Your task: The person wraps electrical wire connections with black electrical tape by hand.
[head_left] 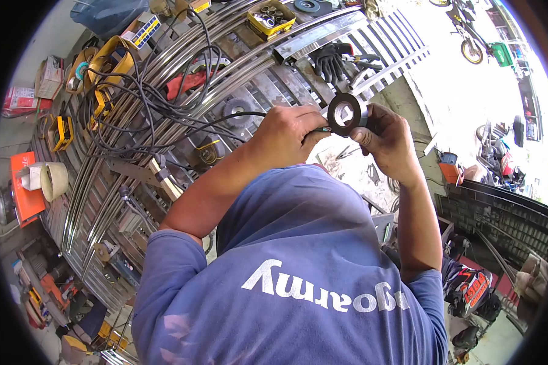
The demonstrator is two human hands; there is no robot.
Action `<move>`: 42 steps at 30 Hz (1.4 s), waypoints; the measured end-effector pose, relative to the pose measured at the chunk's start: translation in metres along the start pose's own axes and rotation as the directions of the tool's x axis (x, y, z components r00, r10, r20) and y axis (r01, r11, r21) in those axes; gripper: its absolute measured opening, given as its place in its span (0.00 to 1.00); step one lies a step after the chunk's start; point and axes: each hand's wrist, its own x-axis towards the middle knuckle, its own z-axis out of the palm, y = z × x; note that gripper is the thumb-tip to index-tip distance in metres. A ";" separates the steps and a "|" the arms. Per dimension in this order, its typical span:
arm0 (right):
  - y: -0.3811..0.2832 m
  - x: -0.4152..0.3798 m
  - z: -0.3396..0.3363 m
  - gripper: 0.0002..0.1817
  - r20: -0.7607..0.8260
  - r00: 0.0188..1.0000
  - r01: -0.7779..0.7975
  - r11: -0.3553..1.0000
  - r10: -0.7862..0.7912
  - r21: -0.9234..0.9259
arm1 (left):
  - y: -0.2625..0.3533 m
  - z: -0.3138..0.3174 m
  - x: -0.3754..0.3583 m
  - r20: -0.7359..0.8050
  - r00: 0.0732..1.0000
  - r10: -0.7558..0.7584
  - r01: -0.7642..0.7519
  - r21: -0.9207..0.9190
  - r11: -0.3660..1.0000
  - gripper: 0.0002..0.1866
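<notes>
Head view, big to small. Slatted metal bench [402,38] takes up most of the upper left, w/ long bundles of metal tubes [72,222] curving across it. Black cable [249,113] lies in loose loops over the tubes, one run leading off to the L hand. Yellow tray [274,30] w/ small rings at the far side; black gloves [330,61] nearer, just beyond the hands.

L hand [292,131]: fingers pinched on the cable near its tip. R hand [386,137]: gripping the tape roll [357,114], thumb low on the rim, fingers round the outer side. Roll is up in the air by the bench edge, dark face toward the cam, right next to the L fingertips.

Smallest: cable end [324,129], poking out past the L fingers w/ a greenish bit, just beside the roll; can't tell if they touch.

Step in hand, my read: tape & cable end being brought together. Next move prob. calls for a steady L pinch, free tape edge found & kept taut; no loose edge visible from this angle.
</notes>
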 end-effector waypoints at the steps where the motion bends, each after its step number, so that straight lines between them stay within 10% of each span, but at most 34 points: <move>1: 0.000 0.001 0.001 0.27 -0.017 1.000 0.004 1.000 -0.005 -0.031 | 0.002 -0.001 0.000 -0.003 1.000 0.010 -0.010 0.020 1.000 0.09; 13: -0.005 0.011 0.027 0.34 -0.296 0.930 -0.272 0.949 0.217 -0.160 | 0.011 0.012 -0.012 0.056 0.929 0.365 -0.360 0.358 0.862 0.13; 20: -0.011 0.021 0.020 0.27 -0.091 0.877 -0.477 0.877 0.471 -0.061 | 0.023 0.018 -0.015 -0.049 0.933 0.355 -0.335 0.232 0.913 0.14; 24: 0.043 0.023 0.030 0.17 -0.047 0.993 -0.088 0.935 0.111 0.345 | 0.040 0.017 -0.015 -0.162 0.986 0.023 -0.044 -0.128 0.991 0.14; 31: 0.028 -0.007 0.040 0.19 0.022 0.999 0.003 0.707 -0.026 0.707 | 0.047 0.012 -0.001 -0.104 0.948 -0.300 0.269 -0.239 0.933 0.07; 38: 0.026 -0.025 0.059 0.17 -0.191 0.969 0.203 0.949 -0.158 0.243 | 0.047 0.025 -0.002 0.045 0.820 -0.570 0.499 -0.541 0.676 0.05; 42: 0.013 -0.032 0.075 0.15 -0.296 0.955 0.085 0.964 -0.007 0.251 | 0.050 0.038 -0.002 -0.189 0.879 -0.438 0.344 -0.384 0.857 0.05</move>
